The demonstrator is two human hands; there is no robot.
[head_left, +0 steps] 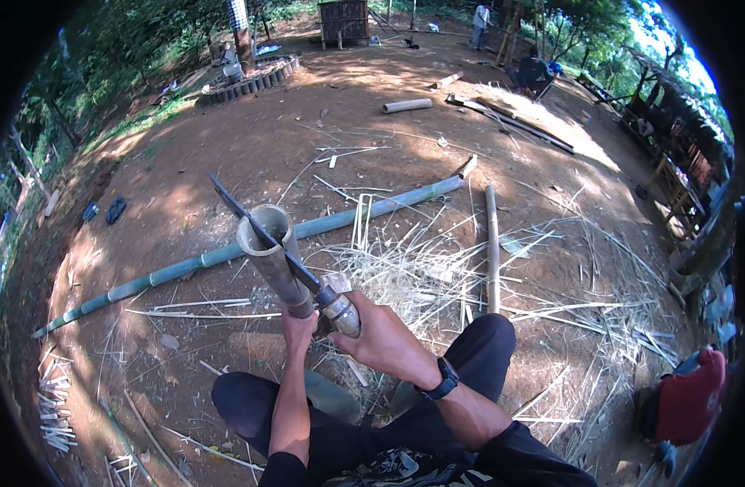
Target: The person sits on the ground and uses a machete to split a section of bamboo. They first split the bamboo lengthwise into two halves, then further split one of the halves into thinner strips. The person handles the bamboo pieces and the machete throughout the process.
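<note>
A wide, hollow bamboo tube (275,268) tilts up in front of me, its open end away from my body. My left hand (299,329) is closed round its lower end. In my right hand (385,337) is the wooden handle of a machete (230,199), gripped with the fingers wrapped round it. The dark blade crosses the tube's mouth, its tip pointing to the far left. It overlaps the near right rim; whether it has cut into the wall I cannot tell. Behind the tube, a long green bamboo pole (178,270) lies across the ground.
Bamboo shavings (405,272) are heaped beyond my knees. A thinner pole (493,243) lies to their right, and short split pieces (56,406) are piled at the left. A red bag (691,398) sits at the right. Two people (480,24) are far off at the upper right.
</note>
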